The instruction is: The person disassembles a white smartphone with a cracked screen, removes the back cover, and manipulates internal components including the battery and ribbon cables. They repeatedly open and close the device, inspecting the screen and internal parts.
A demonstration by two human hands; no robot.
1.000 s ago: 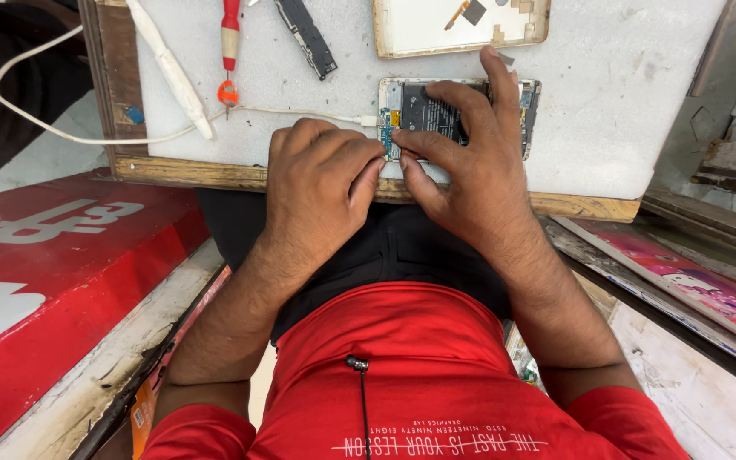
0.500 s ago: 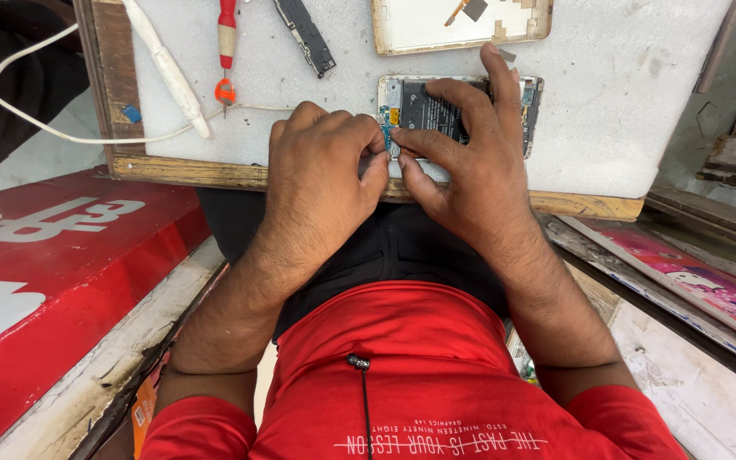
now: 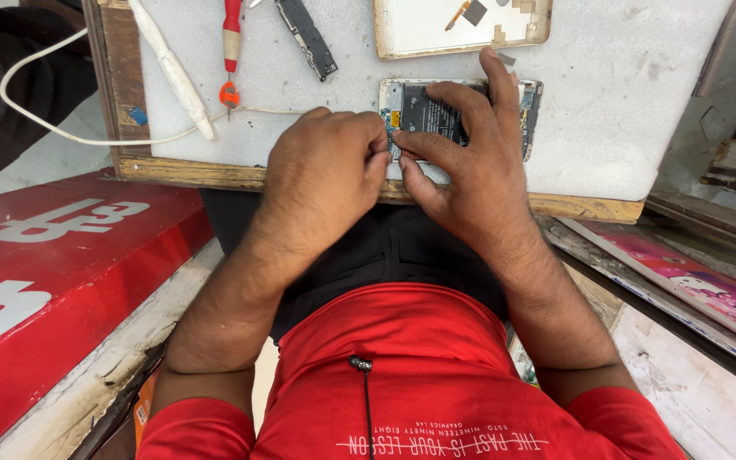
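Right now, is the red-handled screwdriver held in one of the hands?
No, the red-handled screwdriver lies on the white board, apart from both hands, while the left hand and right hand rest on the opened phone.

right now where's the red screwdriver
In the head view the red screwdriver lies upper left on the white board, between the white soldering iron and a black strip, left of both hands.
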